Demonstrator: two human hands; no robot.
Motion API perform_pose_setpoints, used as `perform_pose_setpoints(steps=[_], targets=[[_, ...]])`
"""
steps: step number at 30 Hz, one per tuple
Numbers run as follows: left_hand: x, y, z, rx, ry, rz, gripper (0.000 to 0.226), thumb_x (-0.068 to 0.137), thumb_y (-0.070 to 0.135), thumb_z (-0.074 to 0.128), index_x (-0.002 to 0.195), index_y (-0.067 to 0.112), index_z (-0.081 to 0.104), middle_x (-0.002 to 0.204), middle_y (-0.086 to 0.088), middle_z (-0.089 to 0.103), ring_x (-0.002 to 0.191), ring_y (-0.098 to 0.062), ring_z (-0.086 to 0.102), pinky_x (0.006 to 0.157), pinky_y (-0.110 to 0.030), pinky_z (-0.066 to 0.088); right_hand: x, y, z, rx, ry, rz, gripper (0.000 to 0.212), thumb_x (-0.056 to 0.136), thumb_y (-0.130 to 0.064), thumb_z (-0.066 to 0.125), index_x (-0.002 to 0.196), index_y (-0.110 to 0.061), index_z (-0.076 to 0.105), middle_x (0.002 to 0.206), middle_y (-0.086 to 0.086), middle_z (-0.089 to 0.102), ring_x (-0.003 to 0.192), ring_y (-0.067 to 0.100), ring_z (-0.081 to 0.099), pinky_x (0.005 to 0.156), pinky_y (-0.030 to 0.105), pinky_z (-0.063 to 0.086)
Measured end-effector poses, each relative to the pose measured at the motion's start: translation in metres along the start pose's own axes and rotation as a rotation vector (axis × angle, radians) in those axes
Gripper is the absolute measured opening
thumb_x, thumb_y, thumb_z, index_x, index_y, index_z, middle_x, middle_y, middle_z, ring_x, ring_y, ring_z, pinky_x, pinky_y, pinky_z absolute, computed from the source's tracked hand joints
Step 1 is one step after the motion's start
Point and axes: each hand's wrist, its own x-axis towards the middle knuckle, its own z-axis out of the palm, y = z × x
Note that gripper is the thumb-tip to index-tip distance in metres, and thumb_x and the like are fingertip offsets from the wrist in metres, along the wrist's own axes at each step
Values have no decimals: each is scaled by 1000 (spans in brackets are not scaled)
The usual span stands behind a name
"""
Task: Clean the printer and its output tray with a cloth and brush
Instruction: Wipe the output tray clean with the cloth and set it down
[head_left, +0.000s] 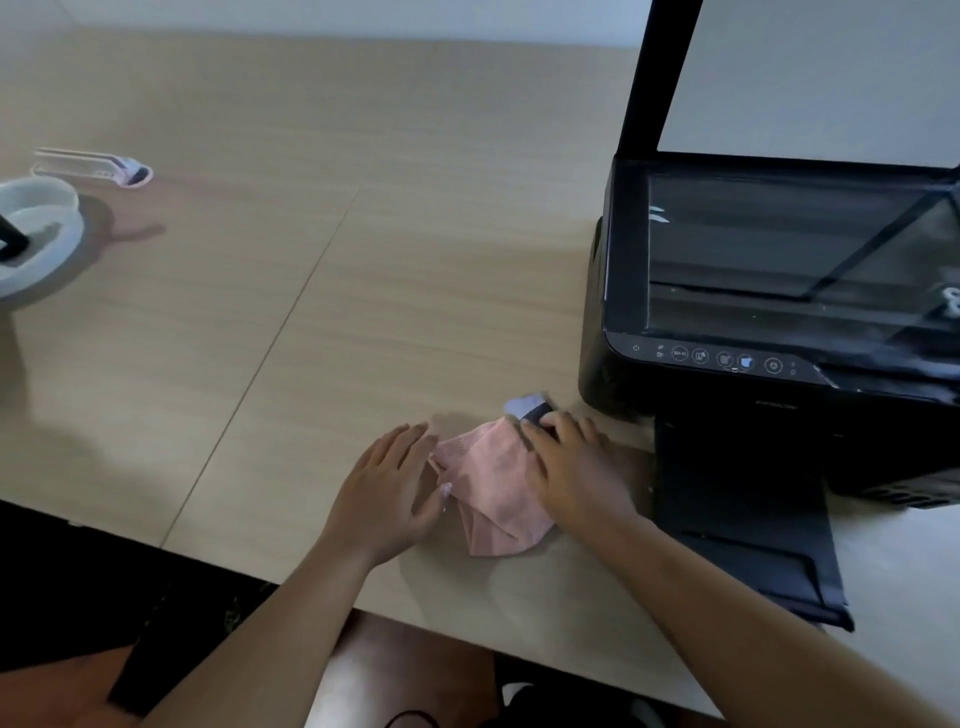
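Observation:
A black printer stands at the right of the wooden table, its scanner lid raised and the glass exposed. Its black output tray juts out toward the table's front edge. A pink cloth lies crumpled on the table just left of the tray. My left hand rests flat beside the cloth, fingers spread, its thumb at the cloth's left edge. My right hand lies on the cloth's right side, its fingertips on a small pale-and-dark object, possibly the brush; the grip is unclear.
A white bowl with a dark handle sticking out sits at the far left edge. Behind it lies a white and lilac tool. The table's front edge runs close to my lap, and light wood stretches between bowl and printer.

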Motion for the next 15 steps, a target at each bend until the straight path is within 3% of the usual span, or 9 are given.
perform_pose_setpoints(steps=[2, 4, 7, 9, 12, 15], targets=[[5, -2, -5, -20, 19, 5, 61, 88, 51, 46, 136, 14, 49, 144, -5, 49, 135, -24, 42, 109, -41, 38, -1, -19, 0, 133, -71, -94, 57, 90, -43, 49, 144, -32, 36, 143, -3, 36, 125, 24, 36, 98, 40, 39], [13, -1, -11, -50, 33, 11, 61, 88, 50, 46, 138, 14, 48, 145, -4, 47, 136, -22, 40, 109, -40, 38, -1, -35, 7, 211, -206, -104, 67, 89, -52, 50, 149, -35, 25, 156, 1, 16, 141, 27, 17, 110, 45, 28], [31, 1, -22, -69, 78, 27, 60, 89, 49, 46, 137, 13, 49, 144, -3, 48, 134, -21, 42, 108, -38, 38, -6, -43, 26, 56, -246, -151, 78, 93, -52, 48, 155, -32, 7, 163, 12, 2, 149, 34, 0, 119, 49, 11], [46, 7, -30, -85, 108, 52, 58, 90, 48, 46, 136, 12, 50, 141, -3, 49, 132, -21, 43, 106, -37, 39, -11, -41, 38, 49, -235, -128, 72, 95, -45, 47, 154, -33, 8, 162, 13, 8, 145, 37, 13, 116, 47, 19], [72, 22, -46, -123, 150, 102, 55, 92, 44, 45, 135, 9, 49, 139, -6, 50, 130, -23, 44, 105, -38, 39, -16, -41, 42, 95, -144, -170, 55, 90, -23, 56, 138, -25, 28, 143, 15, 41, 125, 38, 45, 98, 45, 44], [98, 46, -62, -152, 228, 199, 47, 95, 33, 45, 134, 7, 50, 136, -9, 53, 127, -25, 46, 105, -38, 39, -31, -35, 23, 201, -37, -204, 42, 86, -12, 53, 125, -20, 44, 131, 10, 47, 111, 32, 51, 77, 41, 53]])
